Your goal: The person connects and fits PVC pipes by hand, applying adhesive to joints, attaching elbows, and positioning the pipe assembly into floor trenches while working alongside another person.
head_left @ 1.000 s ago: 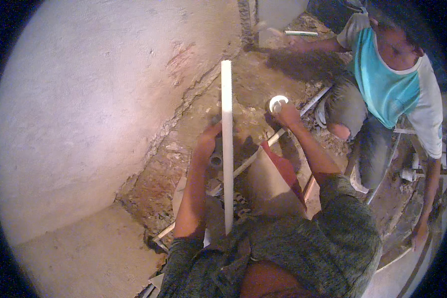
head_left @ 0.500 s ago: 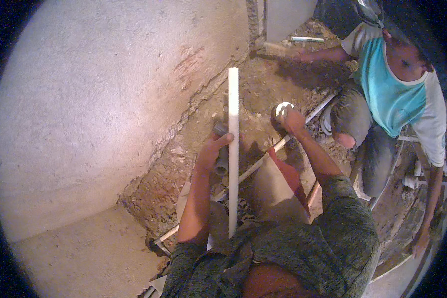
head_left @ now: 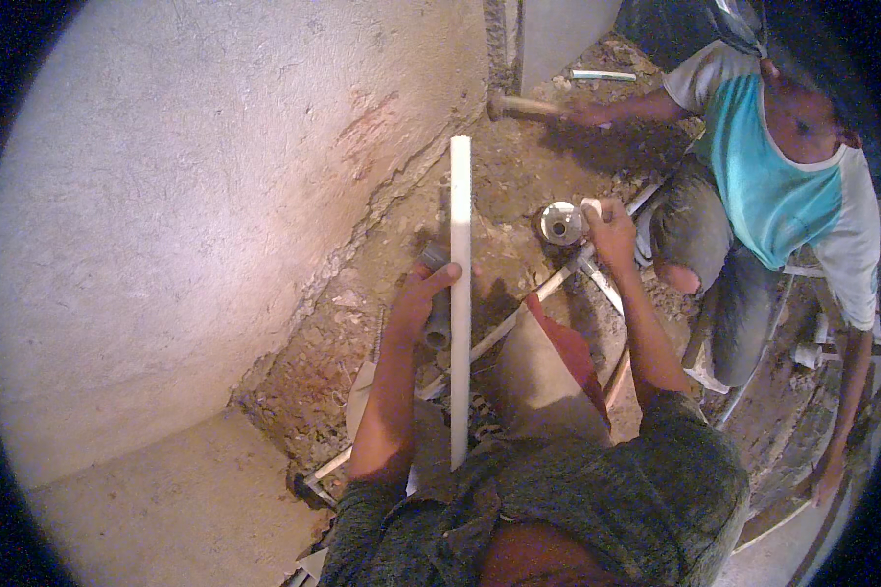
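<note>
My left hand [head_left: 423, 295] grips a short grey pipe piece [head_left: 437, 323], and its fingers reach onto a long white pipe [head_left: 459, 293] that stands upright in front of me. My right hand [head_left: 612, 233] is stretched out to the right and pinches a small white cap [head_left: 591, 206]. The cap is just beside a round open can [head_left: 561, 223] on the dirt floor. A thin white pipe [head_left: 519, 315] lies across the ground between my hands.
A rough plastered wall [head_left: 196, 215] fills the left. Broken rubble runs along its foot. A person in a teal and white shirt [head_left: 783, 196] crouches at the right, holding a hammer [head_left: 519, 106] near the wall corner. More pipes and fittings [head_left: 808, 354] lie at the far right.
My right hand has lifted off the round can, whose open top now shows. The white pipe and my left hand have shifted slightly. The other person's hammer has come into view.
</note>
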`<state>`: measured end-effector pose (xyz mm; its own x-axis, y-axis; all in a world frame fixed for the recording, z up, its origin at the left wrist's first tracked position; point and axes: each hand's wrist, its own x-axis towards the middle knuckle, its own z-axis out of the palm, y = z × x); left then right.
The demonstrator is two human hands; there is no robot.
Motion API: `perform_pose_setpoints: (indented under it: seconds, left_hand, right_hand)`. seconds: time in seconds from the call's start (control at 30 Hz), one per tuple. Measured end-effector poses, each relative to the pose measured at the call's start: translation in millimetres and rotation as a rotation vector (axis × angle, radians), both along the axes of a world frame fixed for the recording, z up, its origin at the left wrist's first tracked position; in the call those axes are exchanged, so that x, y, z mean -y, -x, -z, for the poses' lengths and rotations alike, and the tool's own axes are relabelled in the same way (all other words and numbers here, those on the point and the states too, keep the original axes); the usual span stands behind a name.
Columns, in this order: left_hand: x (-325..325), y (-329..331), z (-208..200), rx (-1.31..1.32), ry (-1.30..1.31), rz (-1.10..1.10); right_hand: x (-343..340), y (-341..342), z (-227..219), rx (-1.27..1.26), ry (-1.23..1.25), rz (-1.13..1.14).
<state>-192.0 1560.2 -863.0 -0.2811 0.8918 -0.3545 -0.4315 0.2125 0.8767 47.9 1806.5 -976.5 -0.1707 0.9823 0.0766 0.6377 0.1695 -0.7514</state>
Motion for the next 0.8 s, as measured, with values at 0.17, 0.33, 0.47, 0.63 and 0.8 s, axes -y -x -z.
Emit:
perform_pose_setpoints:
  seconds: [0.17,0.33,0.47,0.63,0.8]
  left_hand:
    - [0.9,-3.0,1.3,0.05,-0.005,-0.056]
    - [-1.2,-0.1,1.5,0.018,0.018,-0.011]
    - [-0.9,0.1,4.4,0.015,0.017,-0.025]
    - [3.4,5.8,9.7,0.046,0.009,-0.006]
    - [7.9,7.0,10.9,0.073,-0.029,-0.007]
  right_hand:
    - [4.2,36.8,-86.2,-0.504,0.248,-0.096]
    - [15.6,78.4,-151.8,-0.769,0.322,-0.264]
    - [19.3,99.9,-167.8,-0.652,0.303,-0.286]
    - [14.1,97.4,-147.1,-0.481,0.054,-0.217]
    - [17.1,88.1,-156.9,-0.713,0.28,-0.185]
